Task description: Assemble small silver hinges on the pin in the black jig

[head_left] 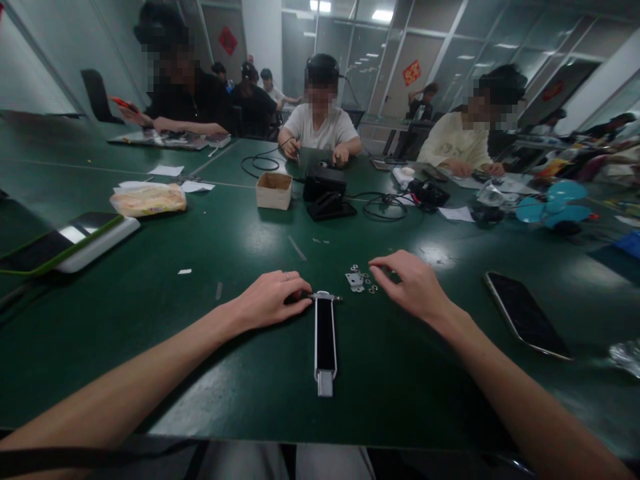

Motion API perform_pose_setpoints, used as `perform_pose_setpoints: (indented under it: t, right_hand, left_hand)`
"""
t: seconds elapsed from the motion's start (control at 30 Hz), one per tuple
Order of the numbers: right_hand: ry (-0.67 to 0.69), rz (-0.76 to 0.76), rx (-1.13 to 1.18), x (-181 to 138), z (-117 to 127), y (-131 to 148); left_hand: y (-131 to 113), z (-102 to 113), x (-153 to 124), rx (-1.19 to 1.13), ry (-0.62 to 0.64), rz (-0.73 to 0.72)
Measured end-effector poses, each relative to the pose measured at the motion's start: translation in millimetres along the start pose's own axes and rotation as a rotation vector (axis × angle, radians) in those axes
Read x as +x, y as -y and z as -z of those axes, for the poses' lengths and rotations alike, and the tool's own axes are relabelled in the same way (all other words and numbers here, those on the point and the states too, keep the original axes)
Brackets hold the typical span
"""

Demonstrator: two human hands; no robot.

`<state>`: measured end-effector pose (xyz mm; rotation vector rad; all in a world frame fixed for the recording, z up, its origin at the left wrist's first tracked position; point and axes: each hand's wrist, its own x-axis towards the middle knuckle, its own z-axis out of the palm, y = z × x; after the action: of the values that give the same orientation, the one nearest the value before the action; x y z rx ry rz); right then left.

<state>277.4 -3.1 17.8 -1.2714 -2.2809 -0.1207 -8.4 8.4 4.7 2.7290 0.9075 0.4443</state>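
My left hand (277, 298) lies on the table with its fingers closed around a small dark piece, mostly hidden, at the left end of a thin metal pin. That pin crosses the upper end of a long flat part (325, 333) with a black face, a silver frame and a grey block at its near end. My right hand (413, 285) is open, thumb and index finger apart, just right of several small nuts (373, 289). Beside these nuts is a small metal bracket (355, 281) with holes.
A dark-screened phone (526, 315) lies to the right, a green-edged tablet (60, 241) to the left. Farther back stand a small cardboard box (274, 191) and a black device on a stand (326, 190), with cables. Several people sit across the green table (225, 400).
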Motion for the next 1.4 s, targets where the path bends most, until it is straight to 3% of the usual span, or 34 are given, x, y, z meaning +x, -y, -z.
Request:
perform_pose_setpoints:
  t: [0.17,0.4,0.67,1.0,1.2,1.4]
  right_hand:
    - [0.101,-0.080,-0.105,-1.4,2.7,-24.6]
    - [0.281,-0.077,-0.040,-2.3,-15.1,-19.3]
    - [0.285,-0.097,-0.008,-1.1,-12.1,-15.8]
    - [0.333,-0.332,0.128,2.2,-19.7,-11.2]
    - [0.302,-0.241,0.082,1.1,-14.3,-15.9]
    - [0.305,-0.168,0.175,-0.4,-18.7,-10.7]
  left_hand:
    - [0.2,0.3,-0.8,-0.013,-0.006,0.001]
    - [-2.0,2.4,-1.2,-0.004,-0.010,-0.001]
    - [-1.4,2.1,-2.3,0.020,-0.013,-0.016]
    - [-1.2,1.7,-3.6,0.026,-0.010,-0.020]
    - [-1.1,1.5,-4.1,0.066,-0.037,-0.025]
    - [0.3,-0.2,-3.2,0.064,-0.006,-0.039]
